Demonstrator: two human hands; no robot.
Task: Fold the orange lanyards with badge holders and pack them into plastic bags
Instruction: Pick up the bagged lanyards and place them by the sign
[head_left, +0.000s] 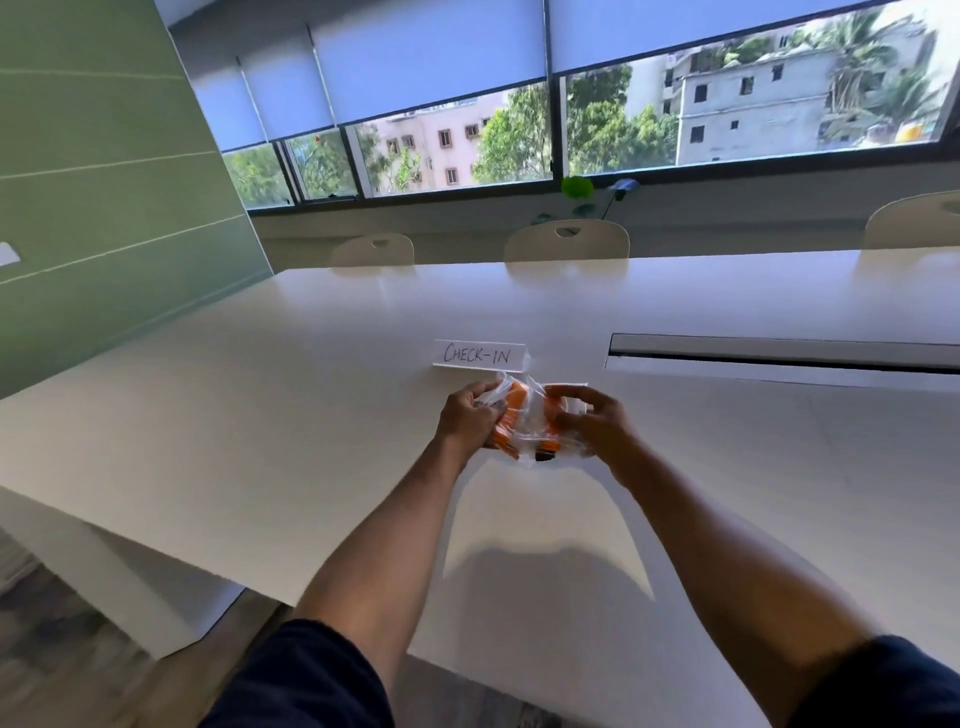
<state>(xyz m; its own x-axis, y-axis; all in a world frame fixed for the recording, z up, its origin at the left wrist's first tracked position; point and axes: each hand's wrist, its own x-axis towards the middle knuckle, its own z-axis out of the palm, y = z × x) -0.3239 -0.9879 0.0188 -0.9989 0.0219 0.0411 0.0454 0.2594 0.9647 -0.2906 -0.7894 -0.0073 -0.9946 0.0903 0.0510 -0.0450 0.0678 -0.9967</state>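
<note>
My left hand (470, 415) grips the left side of the clear plastic bag (524, 415), fingers closed on the film. My right hand (587, 421) pinches the bag's right edge. Inside the bag sits the folded orange lanyard (511, 423), with a dark part at the lower edge; the badge holder cannot be made out. The bag is held just above the white desk (311, 395), directly in front of a paper sign (480, 354) reading "CHECK-IN".

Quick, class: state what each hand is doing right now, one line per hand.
Left hand: closed on the plastic bag holding the orange lanyard.
Right hand: fingers gripping the bag's other side.
</note>
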